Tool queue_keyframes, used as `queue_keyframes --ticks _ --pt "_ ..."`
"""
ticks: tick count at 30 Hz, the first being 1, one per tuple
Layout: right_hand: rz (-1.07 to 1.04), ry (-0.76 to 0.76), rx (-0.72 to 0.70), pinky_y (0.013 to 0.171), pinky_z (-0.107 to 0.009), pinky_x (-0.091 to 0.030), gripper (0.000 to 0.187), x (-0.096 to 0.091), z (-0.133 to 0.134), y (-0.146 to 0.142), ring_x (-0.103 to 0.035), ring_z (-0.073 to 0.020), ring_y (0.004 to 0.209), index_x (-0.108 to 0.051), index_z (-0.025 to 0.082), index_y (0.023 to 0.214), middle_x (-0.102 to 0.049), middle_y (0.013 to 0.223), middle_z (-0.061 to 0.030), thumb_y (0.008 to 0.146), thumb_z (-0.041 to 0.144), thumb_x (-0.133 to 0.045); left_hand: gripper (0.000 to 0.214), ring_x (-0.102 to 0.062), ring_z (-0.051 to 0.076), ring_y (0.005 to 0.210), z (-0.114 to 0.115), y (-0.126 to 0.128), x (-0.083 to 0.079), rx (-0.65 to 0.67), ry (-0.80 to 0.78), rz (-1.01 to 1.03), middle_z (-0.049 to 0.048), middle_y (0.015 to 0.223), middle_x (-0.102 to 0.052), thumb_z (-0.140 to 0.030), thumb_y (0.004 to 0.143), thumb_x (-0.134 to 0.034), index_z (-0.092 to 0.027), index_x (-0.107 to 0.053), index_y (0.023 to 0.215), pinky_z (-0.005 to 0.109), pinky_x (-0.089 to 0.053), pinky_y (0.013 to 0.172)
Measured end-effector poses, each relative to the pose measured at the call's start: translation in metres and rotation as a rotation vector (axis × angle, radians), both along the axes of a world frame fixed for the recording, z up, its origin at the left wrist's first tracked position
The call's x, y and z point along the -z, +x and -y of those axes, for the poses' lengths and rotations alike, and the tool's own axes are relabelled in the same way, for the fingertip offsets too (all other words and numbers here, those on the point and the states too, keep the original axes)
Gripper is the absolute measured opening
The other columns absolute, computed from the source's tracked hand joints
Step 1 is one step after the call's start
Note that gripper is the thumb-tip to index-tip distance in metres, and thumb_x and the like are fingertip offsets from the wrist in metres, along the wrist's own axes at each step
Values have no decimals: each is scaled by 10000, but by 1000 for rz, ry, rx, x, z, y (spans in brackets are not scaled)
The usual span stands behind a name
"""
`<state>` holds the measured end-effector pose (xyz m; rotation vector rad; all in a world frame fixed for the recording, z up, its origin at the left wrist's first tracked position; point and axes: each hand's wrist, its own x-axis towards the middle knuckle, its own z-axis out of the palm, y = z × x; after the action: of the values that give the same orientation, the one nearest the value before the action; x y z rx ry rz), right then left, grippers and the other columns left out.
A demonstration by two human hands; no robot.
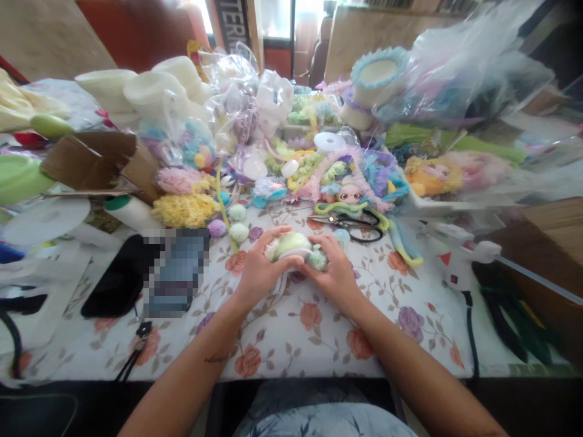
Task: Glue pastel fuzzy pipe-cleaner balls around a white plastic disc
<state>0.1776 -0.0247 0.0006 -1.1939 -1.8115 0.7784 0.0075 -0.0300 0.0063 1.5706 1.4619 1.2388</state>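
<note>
Both of my hands meet over the flowered tablecloth [296, 334] at the table's middle. My left hand [257, 270] is closed round a small fluffy pale green and white craft piece [289, 244], thumb across its front. My right hand [334, 273] grips the same piece from the right, fingers curled, with a small green pompom [317, 260] by its thumb. Scissors [353, 226] with black and green handles lie just beyond my right hand. A doll head [350, 193] sits behind them.
A dark phone [122, 276] and a blurred screen lie to the left. A glue gun [460, 258] with its cord lies to the right. Heaps of pastel yarn, pompoms, plastic bags and a cardboard box [98, 161] crowd the back of the table.
</note>
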Motion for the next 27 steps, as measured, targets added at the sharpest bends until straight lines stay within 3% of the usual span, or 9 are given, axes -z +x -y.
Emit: queue_keyframes --ticks 5,10,18,22,27 --pt "1 11 -5 901 -385 -476 369 0 0 0 -585 -245 1013 -588 205 1117 -586 1057 -81 823 395 -705 501 -630 255 1122 2 0 -3 21 1 -13 67 1204 -683 -358 698 -811 -209 -652 1148 321 -500 937" --pt "-6 12 -9 899 -391 -484 371 -1 1 0 -594 -238 1010 -584 221 1122 -581 1064 -74 797 318 -735 380 -636 225 1090 5 1 -7 14 0 10 60 1156 -690 -345 760 -756 -207 -663 1102 302 -492 935" --pt "-24 31 -8 912 -403 -485 393 -3 4 0 -601 -248 1035 -578 240 1155 -582 1095 -70 793 281 -726 353 -647 204 1025 4 1 -3 -26 61 -62 39 1108 -704 -289 767 -728 -226 -657 1106 288 -501 887" --pt "-7 35 -13 906 -408 -491 399 -3 4 -1 -595 -253 1042 -575 239 1161 -582 1092 -72 792 267 -723 357 -635 200 1048 3 1 -2 -40 58 -31 35 1130 -690 -280 769 -717 -230 -648 1115 293 -487 917" --pt "-22 25 -11 853 -391 -513 389 -2 4 -2 -591 -240 1007 -581 244 1154 -575 1087 -67 792 263 -724 404 -641 178 936 1 0 -3 -57 25 81 22 1061 -686 -252 729 -748 -238 -646 1120 258 -499 830"
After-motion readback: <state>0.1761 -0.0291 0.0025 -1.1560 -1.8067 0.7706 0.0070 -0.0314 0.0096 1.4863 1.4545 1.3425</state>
